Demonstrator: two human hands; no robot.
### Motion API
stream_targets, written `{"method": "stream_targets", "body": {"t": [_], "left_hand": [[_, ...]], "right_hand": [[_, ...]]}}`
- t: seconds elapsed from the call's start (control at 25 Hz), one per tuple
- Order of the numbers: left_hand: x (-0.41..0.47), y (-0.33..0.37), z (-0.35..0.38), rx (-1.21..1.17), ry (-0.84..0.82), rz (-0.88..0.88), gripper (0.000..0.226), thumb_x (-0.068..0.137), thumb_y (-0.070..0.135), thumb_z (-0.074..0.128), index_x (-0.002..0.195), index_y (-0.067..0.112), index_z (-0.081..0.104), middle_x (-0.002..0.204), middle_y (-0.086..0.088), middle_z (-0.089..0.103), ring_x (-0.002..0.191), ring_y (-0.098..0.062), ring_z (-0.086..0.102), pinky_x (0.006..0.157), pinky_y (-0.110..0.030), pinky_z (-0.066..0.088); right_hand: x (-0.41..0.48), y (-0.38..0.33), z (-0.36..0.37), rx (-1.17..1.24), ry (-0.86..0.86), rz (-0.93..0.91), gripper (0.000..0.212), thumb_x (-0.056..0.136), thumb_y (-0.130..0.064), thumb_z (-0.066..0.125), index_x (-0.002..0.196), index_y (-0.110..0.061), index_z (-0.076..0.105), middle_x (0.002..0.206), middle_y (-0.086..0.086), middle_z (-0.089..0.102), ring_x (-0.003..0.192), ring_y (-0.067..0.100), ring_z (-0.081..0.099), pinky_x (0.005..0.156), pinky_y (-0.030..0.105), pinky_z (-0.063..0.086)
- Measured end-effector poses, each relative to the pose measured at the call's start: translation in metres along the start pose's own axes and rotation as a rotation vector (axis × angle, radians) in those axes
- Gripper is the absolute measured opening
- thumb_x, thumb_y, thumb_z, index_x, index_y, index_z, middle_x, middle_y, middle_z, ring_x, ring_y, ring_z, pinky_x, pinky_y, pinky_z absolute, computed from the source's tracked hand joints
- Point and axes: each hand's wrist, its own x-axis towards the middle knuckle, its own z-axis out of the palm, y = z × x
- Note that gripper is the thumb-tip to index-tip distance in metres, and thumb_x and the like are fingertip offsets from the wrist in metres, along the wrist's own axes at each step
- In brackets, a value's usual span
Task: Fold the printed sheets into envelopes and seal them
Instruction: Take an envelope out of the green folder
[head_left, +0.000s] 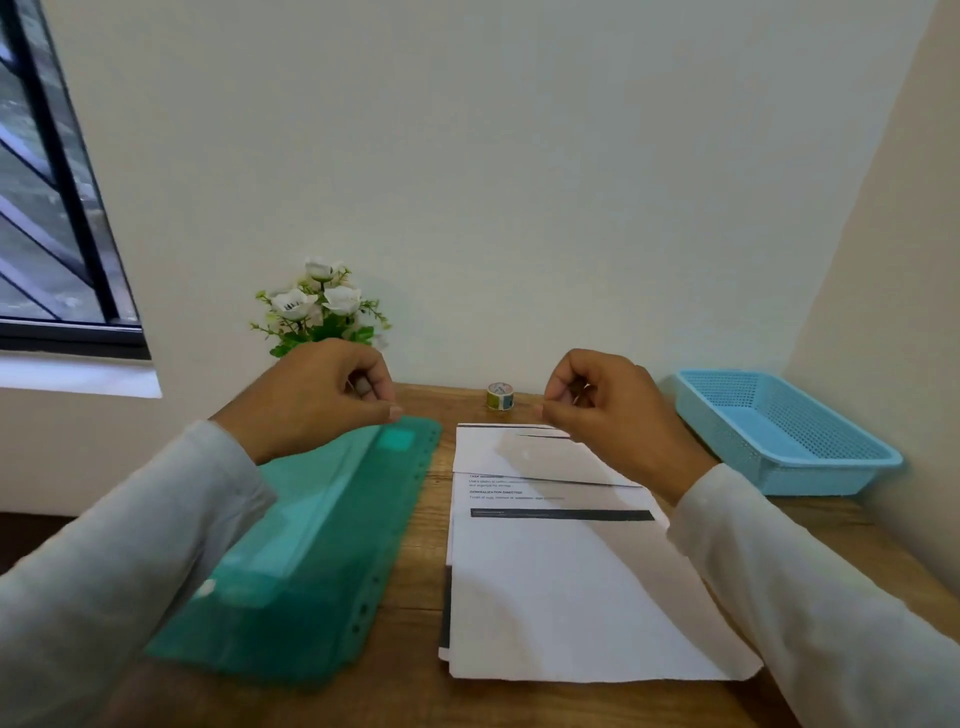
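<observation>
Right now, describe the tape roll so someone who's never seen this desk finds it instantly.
Start at the far edge of the wooden table, against the white wall. Between the white flowers on the left and the blue basket on the right, just beyond the printed sheets, stands a roll of tape. It is the only small round thing there, with coloured patches.

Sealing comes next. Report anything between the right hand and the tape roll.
Nothing visible does. The tape roll stands on bare desk beyond the sheets, just left of the raised right hand.
</observation>
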Motion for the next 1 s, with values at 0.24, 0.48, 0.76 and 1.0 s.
{"method": "stream_targets", "body": {"t": [0.24, 0.48, 0.76, 1.0], "left_hand": [[-0.075, -0.050, -0.035, 0.113, -0.118, -0.111, 0.012, 0.079, 0.031, 0.082, 0.074, 0.026, 0.072, 0.067, 0.013, 0.069, 0.057, -0.001, 0.059, 0.060, -0.017, 0.043], [-0.122, -0.073, -0.042, 0.133, -0.359, -0.198, 0.031, 0.073, 0.060, 0.068, 0.094, 0.038, 0.073, 0.089, 0.023, 0.070, 0.085, 0.007, 0.061, 0.078, -0.018, 0.050], [-0.134, -0.085, -0.034, 0.035, -0.332, -0.161, 0.007, 0.092, 0.035, 0.065, 0.095, 0.034, 0.072, 0.098, 0.018, 0.070, 0.094, 0.005, 0.061, 0.094, -0.030, 0.052], [-0.155, -0.080, -0.060, -0.254, -0.354, -0.113, 0.014, 0.092, 0.037, 0.063, 0.094, 0.030, 0.074, 0.113, 0.008, 0.072, 0.114, -0.009, 0.064, 0.109, -0.043, 0.044]], "right_hand": [[-0.034, -0.060, 0.054, 0.123, -0.242, -0.087, 0.018, 0.084, -0.017, 0.083, 0.078, -0.021, 0.066, 0.077, -0.001, 0.071, 0.061, 0.003, 0.059, 0.059, 0.024, 0.053], [-0.060, -0.093, 0.113, 0.127, -0.464, -0.132, 0.011, 0.087, -0.022, 0.080, 0.087, -0.022, 0.069, 0.084, -0.005, 0.070, 0.075, 0.006, 0.065, 0.066, 0.019, 0.051], [-0.060, -0.106, 0.148, 0.072, -0.673, -0.019, 0.019, 0.103, -0.038, 0.057, 0.105, -0.025, 0.070, 0.106, -0.007, 0.069, 0.096, 0.010, 0.064, 0.084, 0.032, 0.055], [-0.060, -0.104, 0.148, 0.057, -0.703, -0.005, 0.019, 0.101, -0.041, 0.059, 0.109, -0.027, 0.070, 0.111, -0.008, 0.070, 0.101, 0.010, 0.065, 0.093, 0.038, 0.056]]}}
